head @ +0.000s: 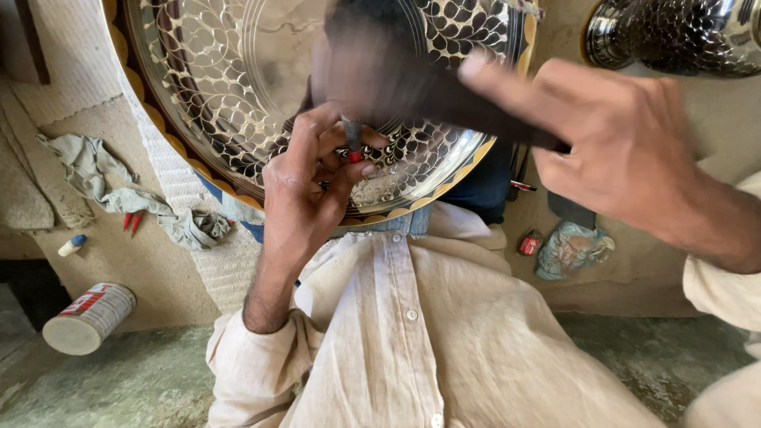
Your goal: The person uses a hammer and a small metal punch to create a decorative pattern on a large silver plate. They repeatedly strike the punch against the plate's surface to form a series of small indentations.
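A large round metal tray (230, 87), engraved with petal and scale patterns and edged in gold scallops, rests tilted against my lap. My left hand (309, 190) pinches a small chisel (353, 143) with a red-marked end, its tip set on the tray's engraved lower part. My right hand (626, 150) grips the dark handle of a hammer (420, 87), which is blurred with motion above the chisel. The hammer's head is too smeared to make out.
A crumpled grey rag (119, 186) and two red sticks (131, 222) lie at left. A white tin (87, 317) lies on its side at lower left. Another shiny engraved vessel (682, 36) sits at top right. A blue crumpled bag (572, 250) lies at right.
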